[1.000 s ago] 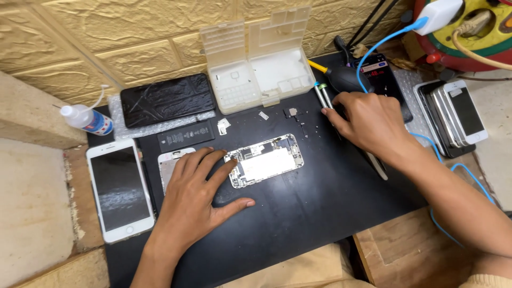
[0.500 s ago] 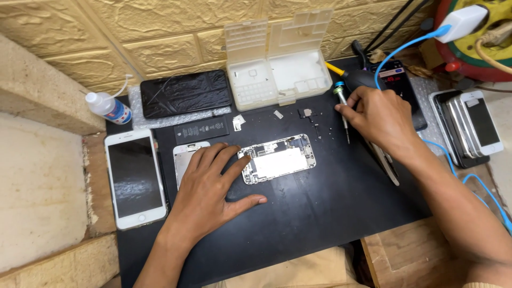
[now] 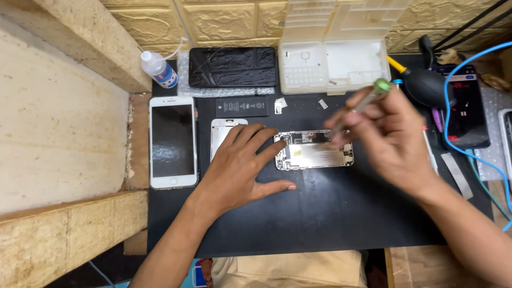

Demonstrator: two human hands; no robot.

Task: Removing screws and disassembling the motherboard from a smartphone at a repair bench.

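An opened phone body (image 3: 314,154) lies in the middle of a black work mat (image 3: 320,213), its insides facing up. My left hand (image 3: 242,168) rests flat on the mat, fingers spread, fingertips pressing the phone body's left end. My right hand (image 3: 386,136) hovers over the phone's right end, blurred, holding a screwdriver (image 3: 360,104) with a green cap, tip pointing down at the phone's top edge.
A white phone (image 3: 172,141) lies face up at the mat's left edge. A black battery (image 3: 242,106), a dark screen panel (image 3: 232,66) and a small squeeze bottle (image 3: 158,69) sit behind. A white parts box (image 3: 333,58) stands open. A black blower (image 3: 426,85), a meter (image 3: 466,112) and a blue cable (image 3: 453,96) are right.
My right hand picked up the screwdriver near the mat's far right and brought it left over the phone body. My left hand stayed on the phone's left end.
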